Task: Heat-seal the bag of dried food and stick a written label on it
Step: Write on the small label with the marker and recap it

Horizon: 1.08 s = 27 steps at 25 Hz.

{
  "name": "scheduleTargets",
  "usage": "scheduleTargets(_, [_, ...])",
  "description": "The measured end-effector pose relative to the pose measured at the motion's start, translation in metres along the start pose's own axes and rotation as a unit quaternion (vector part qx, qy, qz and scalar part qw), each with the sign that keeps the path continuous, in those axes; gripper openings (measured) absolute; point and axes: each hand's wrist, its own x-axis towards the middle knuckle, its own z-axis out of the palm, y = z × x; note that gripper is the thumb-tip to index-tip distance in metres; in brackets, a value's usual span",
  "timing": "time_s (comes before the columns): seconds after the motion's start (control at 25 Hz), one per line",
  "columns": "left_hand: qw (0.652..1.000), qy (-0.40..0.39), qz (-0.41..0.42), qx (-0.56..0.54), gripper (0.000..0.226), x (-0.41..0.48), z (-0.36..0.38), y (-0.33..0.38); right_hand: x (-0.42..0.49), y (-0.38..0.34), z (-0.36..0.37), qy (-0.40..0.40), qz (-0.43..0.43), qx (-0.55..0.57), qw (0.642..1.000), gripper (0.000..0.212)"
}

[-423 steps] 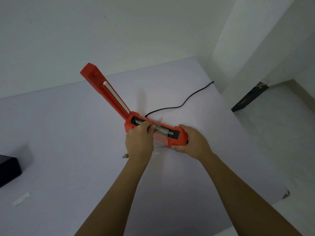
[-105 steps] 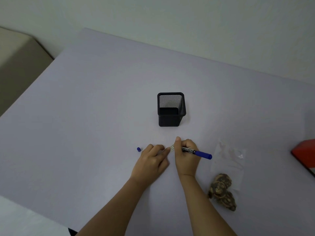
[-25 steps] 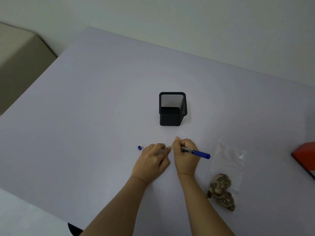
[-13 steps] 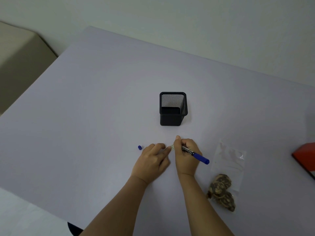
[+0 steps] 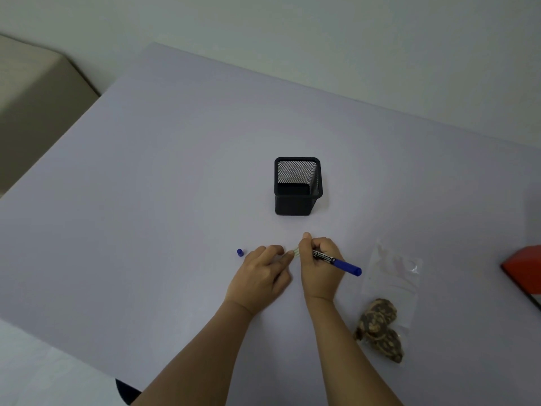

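A clear plastic bag [image 5: 389, 291] with brown dried food [image 5: 379, 328] at its near end lies on the table to the right of my hands. My right hand [image 5: 320, 266] grips a blue marker [image 5: 339, 262], its tip down at a small pale label [image 5: 296, 252]. My left hand [image 5: 262, 276] rests flat on the table with its fingertips pressing the label's left end. The label is mostly hidden by my fingers. The marker's blue cap [image 5: 240, 252] stands just left of my left hand.
A black mesh pen holder [image 5: 297, 186] stands behind my hands. The red heat sealer [image 5: 524, 271] shows at the right edge. The lilac table [image 5: 146, 200] has its near-left edge close to my left arm.
The marker has tilted slightly in my right hand over the last second, its blue end dipping and rising. My left hand stays on the label. Long before, both hands were at the heat sealer.
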Motion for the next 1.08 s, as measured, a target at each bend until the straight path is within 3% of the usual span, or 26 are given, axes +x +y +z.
scheduleTargets(1.08, [1.0,-0.001,-0.002,-0.005,0.033,0.0004,-0.0002,-0.0007,-0.0001,-0.0003,0.0006,0.002,-0.008,-0.021,1.0,0.028])
